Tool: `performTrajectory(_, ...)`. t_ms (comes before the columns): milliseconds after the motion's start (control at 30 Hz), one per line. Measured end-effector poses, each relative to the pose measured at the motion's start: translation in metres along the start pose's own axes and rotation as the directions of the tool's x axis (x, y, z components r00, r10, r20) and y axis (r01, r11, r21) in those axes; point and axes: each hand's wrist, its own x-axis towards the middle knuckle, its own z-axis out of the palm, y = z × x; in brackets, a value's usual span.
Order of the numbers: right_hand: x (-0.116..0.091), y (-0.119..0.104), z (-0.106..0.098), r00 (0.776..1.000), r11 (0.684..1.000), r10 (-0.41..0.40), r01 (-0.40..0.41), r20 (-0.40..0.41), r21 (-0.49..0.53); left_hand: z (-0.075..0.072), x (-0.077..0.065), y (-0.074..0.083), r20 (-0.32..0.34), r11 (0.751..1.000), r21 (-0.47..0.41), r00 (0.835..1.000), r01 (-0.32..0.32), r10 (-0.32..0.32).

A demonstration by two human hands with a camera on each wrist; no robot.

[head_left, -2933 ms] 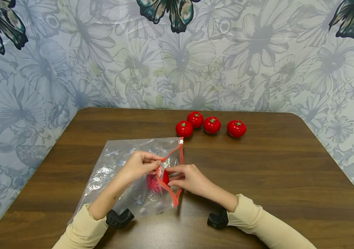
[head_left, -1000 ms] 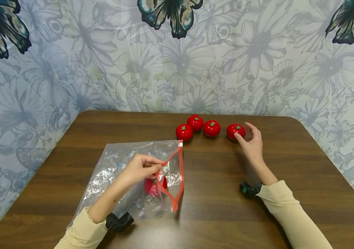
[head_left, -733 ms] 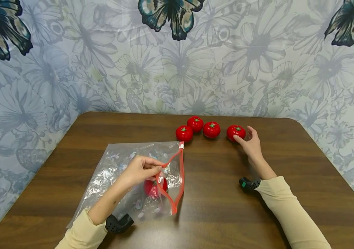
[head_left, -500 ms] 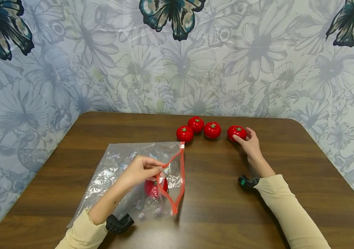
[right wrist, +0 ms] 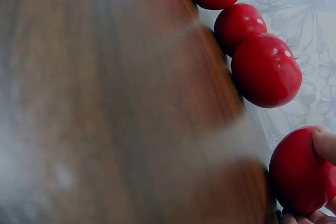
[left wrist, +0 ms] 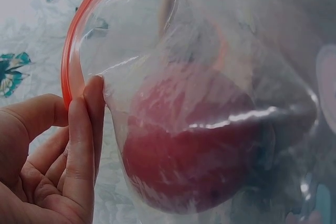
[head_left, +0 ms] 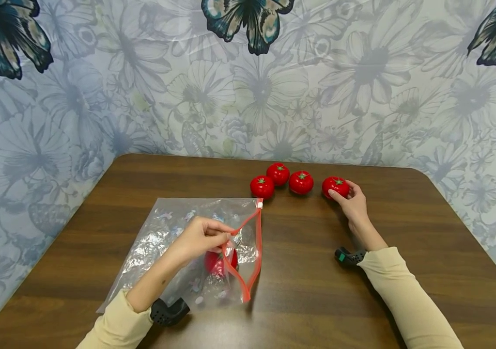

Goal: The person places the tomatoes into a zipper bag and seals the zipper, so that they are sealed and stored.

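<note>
My left hand [head_left: 204,238] pinches the red zip edge of a clear plastic zip bag [head_left: 143,252] and holds its mouth apart. One red tomato [left wrist: 189,145] lies inside the bag, close to the opening. Over at the back right, my right hand [head_left: 353,202] grips another tomato [head_left: 334,186], thumb on the near side and fingers round the right. In the right wrist view the thumb [right wrist: 326,144] presses on that tomato's skin. Whether it touches the table cannot be told.
Three more tomatoes, a left one [head_left: 262,187], a rear one [head_left: 278,173] and a right one [head_left: 301,182], stand at the back of the brown wooden table [head_left: 300,291]. A patterned wall [head_left: 248,97] rises behind the far edge.
My right hand has gone from the bag's mouth to the rightmost tomato, and its fingers have closed round it. The left hand keeps its hold on the bag.
</note>
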Motion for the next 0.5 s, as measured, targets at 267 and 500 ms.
performTrajectory(267,-0.008,-0.002,0.000,1.000,1.000,-0.008,0.008,0.009,-0.029,0.000,-0.001,0.004,-0.020,1.000,0.003,1.000,0.014,-0.014)
performTrajectory(500,-0.019,-0.004,0.000,0.997,0.998,-0.032,0.035,0.070,-0.051,0.000,-0.003,0.005,-0.022,1.000,0.003,1.000,0.017,-0.017)
